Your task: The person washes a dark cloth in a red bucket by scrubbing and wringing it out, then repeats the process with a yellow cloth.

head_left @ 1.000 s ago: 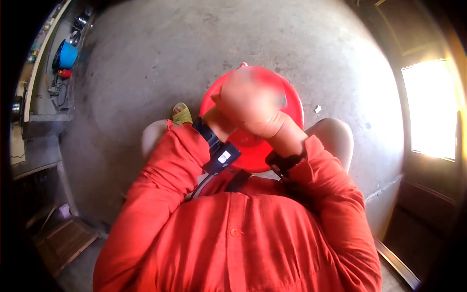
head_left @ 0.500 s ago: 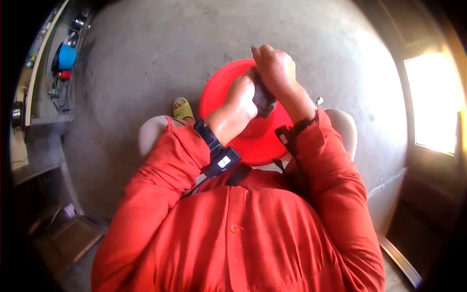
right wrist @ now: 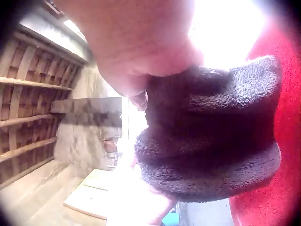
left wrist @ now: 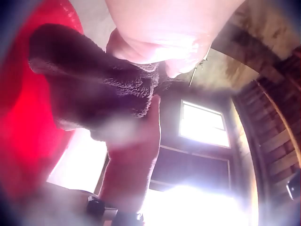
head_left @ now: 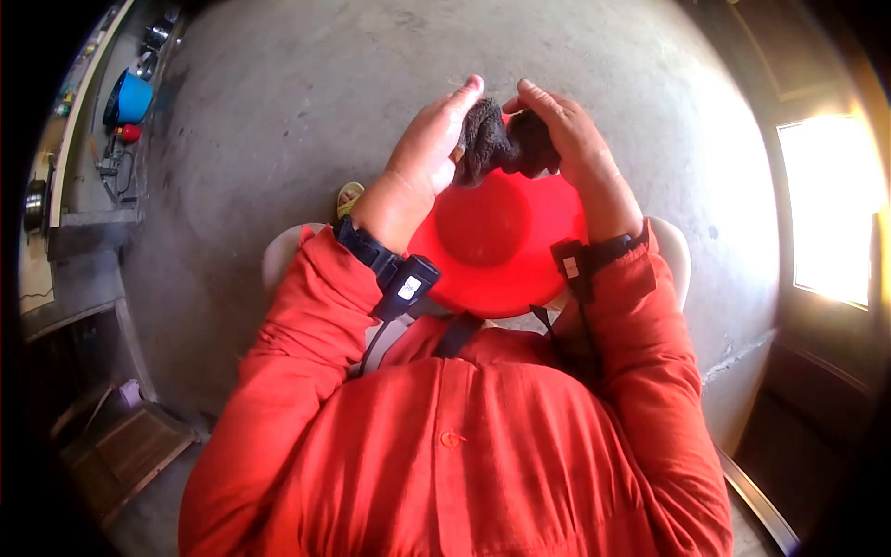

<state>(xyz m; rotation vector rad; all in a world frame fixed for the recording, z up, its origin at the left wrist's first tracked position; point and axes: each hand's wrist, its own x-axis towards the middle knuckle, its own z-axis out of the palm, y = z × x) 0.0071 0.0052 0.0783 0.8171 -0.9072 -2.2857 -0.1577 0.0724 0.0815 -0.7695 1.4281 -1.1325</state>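
A dark, fuzzy cloth point(head_left: 486, 147) hangs bunched between my two hands above a red plastic basin point(head_left: 548, 265). My left hand point(head_left: 429, 139) grips its left end, the thumb up along the far side. On the right end, my right hand point(head_left: 583, 139) holds the cloth with fingers curled over it. In the left wrist view the towelling-like cloth point(left wrist: 99, 80) stretches in thick folds from one hand to the other. The right wrist view shows its plush folds point(right wrist: 225, 127) up close, with the red basin point(right wrist: 291, 188) behind. Wet skin glistens on the left hand.
The basin stands on a grey concrete floor point(head_left: 278, 139) between the person's knees. A yellow-green slipper point(head_left: 349, 198) is beside it. At the far left, a blue bucket point(head_left: 133, 97) sits by a counter; a bright window point(head_left: 826, 209) is at the right.
The hands were close together over the basin, blurred, then twisted round the compact cloth. Now they have moved apart and farther forward, and the cloth is looser and more spread between them.
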